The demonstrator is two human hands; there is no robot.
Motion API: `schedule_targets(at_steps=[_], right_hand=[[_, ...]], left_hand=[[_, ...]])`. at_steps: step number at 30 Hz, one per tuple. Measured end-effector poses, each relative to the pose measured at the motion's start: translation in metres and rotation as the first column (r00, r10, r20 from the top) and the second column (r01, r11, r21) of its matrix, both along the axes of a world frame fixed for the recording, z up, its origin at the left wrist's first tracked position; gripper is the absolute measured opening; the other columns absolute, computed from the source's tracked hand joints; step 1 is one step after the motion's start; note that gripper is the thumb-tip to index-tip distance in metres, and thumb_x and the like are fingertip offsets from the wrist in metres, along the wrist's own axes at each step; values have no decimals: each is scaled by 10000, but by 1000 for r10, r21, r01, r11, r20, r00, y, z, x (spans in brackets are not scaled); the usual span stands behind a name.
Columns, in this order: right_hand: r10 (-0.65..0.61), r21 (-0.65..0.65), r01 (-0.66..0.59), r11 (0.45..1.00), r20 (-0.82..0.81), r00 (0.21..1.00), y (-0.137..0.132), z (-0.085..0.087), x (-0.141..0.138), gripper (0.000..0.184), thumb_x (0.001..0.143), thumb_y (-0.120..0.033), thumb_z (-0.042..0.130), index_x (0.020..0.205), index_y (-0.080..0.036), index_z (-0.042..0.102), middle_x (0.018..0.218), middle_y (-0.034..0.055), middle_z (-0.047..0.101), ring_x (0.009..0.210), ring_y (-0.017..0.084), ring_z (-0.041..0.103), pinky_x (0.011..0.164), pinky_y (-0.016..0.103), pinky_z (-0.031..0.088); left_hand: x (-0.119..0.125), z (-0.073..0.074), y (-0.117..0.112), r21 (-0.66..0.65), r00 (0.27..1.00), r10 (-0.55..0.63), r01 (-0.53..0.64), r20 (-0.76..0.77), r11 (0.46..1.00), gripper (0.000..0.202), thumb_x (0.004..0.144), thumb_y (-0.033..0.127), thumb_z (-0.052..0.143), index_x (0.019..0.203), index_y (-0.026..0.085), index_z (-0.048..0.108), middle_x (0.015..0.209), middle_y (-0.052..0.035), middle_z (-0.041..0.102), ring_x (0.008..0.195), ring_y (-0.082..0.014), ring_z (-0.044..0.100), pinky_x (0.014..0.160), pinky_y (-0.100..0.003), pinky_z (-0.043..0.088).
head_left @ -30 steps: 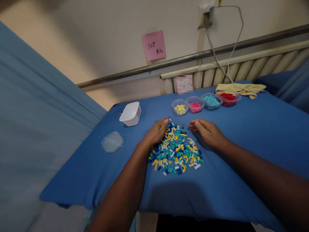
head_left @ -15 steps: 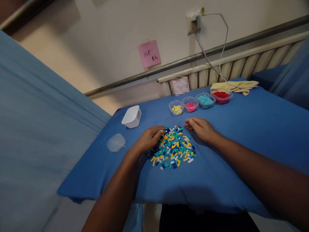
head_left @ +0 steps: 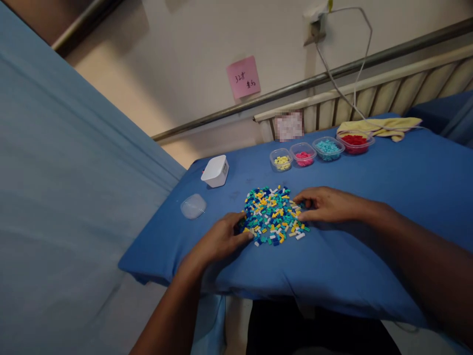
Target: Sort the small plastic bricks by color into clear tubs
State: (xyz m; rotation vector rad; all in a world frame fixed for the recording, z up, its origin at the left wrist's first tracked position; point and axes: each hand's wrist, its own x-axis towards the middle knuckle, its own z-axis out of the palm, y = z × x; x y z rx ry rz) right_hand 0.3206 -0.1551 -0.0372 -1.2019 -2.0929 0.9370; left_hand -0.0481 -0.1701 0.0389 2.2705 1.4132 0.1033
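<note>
A spread pile of small building bricks (head_left: pixel 272 214) in yellow, white, teal, dark blue and cream lies on the blue cloth (head_left: pixel 236 276). My left hand (head_left: pixel 226 236) rests at the pile's left edge, thumb and fingers apart, touching the outermost bricks. At the right edge is my right hand (head_left: pixel 327 204), its fingers curved and parted around bricks there. Neither hand has a brick visibly gripped. Behind the pile stand clear tubs of sorted pieces: pale yellow (head_left: pixel 281 161), pink (head_left: pixel 303 156), light blue (head_left: pixel 328 149) and red (head_left: pixel 355 143).
A white plastic box (head_left: pixel 215 171) stands at the back left, with a clear lid (head_left: pixel 193 206) in front of it. A yellow cloth (head_left: pixel 384 127) and a white cable (head_left: pixel 354 98) lie behind the red tub. A blue curtain (head_left: pixel 66 187) hangs on the left.
My left hand has come from the pile's upper left down to its left edge. My right hand has moved nearer and now touches the right edge. The camera view has shifted.
</note>
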Motion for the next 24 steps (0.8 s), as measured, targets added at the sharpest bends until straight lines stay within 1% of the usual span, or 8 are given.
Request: schedule_targets(at_steps=[3, 7, 12, 14, 17, 19, 22, 24], right_hand=[[107, -12, -106, 994, 77, 991, -3, 6, 3, 697, 771, -543, 917, 1381, -234, 787, 1132, 80, 805, 976, 276, 756, 883, 383, 608], [144, -21, -143, 989, 39, 989, -1, -1, -6, 533, 849, -453, 855, 1322, -215, 798, 996, 61, 774, 829, 232, 718, 783, 358, 580], [24, 111, -9, 994, -139, 990, 1, -14, -27, 300, 940, -363, 728, 1188, -226, 825, 1018, 70, 784, 789, 206, 720, 755, 343, 568], [-17, 138, 44, 989, -185, 983, 1, -13, -29, 303, 972, -388, 700, 1194, -227, 828, 997, 67, 789, 775, 202, 719, 753, 339, 566], [-91, 153, 115, 982, -155, 984, 1, -5, -21, 332, 996, -447, 680, 1181, -223, 838, 988, 65, 805, 761, 203, 708, 742, 342, 551], [-95, 94, 102, 990, -78, 992, -1, 3, -12, 419, 962, -514, 722, 1233, -211, 829, 976, 66, 810, 746, 209, 699, 721, 344, 544], [-6, -37, 9, 999, 74, 997, -7, 15, -3, 769, 821, -616, 856, 1446, -183, 740, 955, 65, 801, 750, 229, 702, 706, 348, 551], [60, -62, -50, 997, 162, 985, -12, 20, -2, 951, 728, -624, 930, 1531, -179, 682, 1022, 83, 799, 806, 250, 719, 739, 356, 569]], left_hand=[[11, -6, 0, 20, 1000, -8, 8, -5, 1000, 536, 906, 443, 773, 1407, 255, 749, 1356, -103, 776, 1131, -306, 737, 1018, -413, 594], [18, -25, 9, 43, 995, 69, -72, 75, 997, 516, 937, 327, 701, 1447, 250, 738, 1261, -99, 794, 1036, -274, 751, 961, -399, 606], [31, -36, 15, 243, 983, 87, -126, 164, 962, 390, 979, 276, 635, 1333, 194, 776, 1283, -126, 772, 1089, -277, 746, 1033, -428, 595], [33, -34, 7, 316, 979, 85, -141, 186, 938, 362, 1018, 294, 594, 1320, 191, 765, 1314, -131, 757, 1090, -270, 744, 1041, -430, 594], [29, -31, -16, 332, 986, 107, -145, 130, 932, 395, 1059, 404, 587, 1374, 213, 729, 1319, -128, 739, 1044, -267, 748, 982, -425, 612], [22, -31, -33, 299, 988, 143, -152, 52, 942, 479, 1032, 479, 649, 1447, 243, 687, 1379, -131, 713, 1092, -294, 751, 991, -444, 613], [13, -34, -52, 266, 976, 218, -210, 1, 941, 671, 935, 524, 781, 1534, 266, 626, 1485, -151, 672, 1266, -358, 719, 1084, -480, 588], [12, -37, -56, 255, 968, 252, -243, -4, 936, 754, 901, 552, 816, 1561, 255, 605, 1475, -165, 679, 1267, -374, 715, 1079, -487, 586]])
